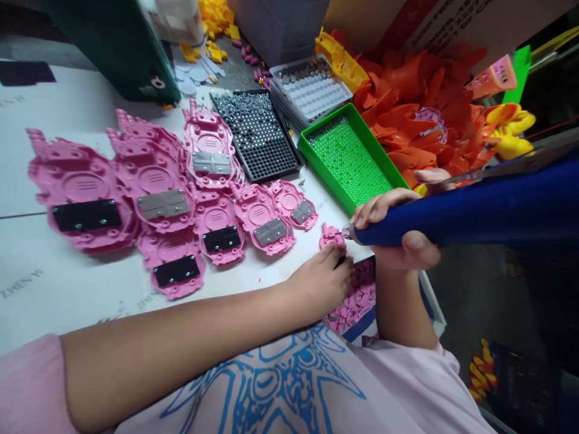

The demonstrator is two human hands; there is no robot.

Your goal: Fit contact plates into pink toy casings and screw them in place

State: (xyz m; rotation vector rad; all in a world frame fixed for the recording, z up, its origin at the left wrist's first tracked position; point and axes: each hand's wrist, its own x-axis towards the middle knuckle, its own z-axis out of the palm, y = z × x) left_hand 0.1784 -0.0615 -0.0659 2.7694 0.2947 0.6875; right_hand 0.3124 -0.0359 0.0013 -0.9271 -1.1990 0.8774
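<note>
My right hand (384, 205) wraps around a large blue electric screwdriver (479, 208), which lies nearly level with its tip pointing left. The tip meets the edge of a small pink plastic housing (332, 235) on the table. My left hand (323, 280) grips that housing from the near side, its fingers covering the lower part. A dark patch shows by the fingertips, too hidden to name. To the left, several pink housings (217, 220) lie face up in stacks, with black plates (176, 271) or grey plates (270, 231) screwed on.
A black perforated tray (275, 154) and a green tray (353, 163) hold small screws. Behind them stands a clear plastic box (312, 90). Orange parts (407, 102) are heaped at the right. Pink pieces (355, 298) fill a container below my left hand. A dark green bin (122, 48) stands at the back left.
</note>
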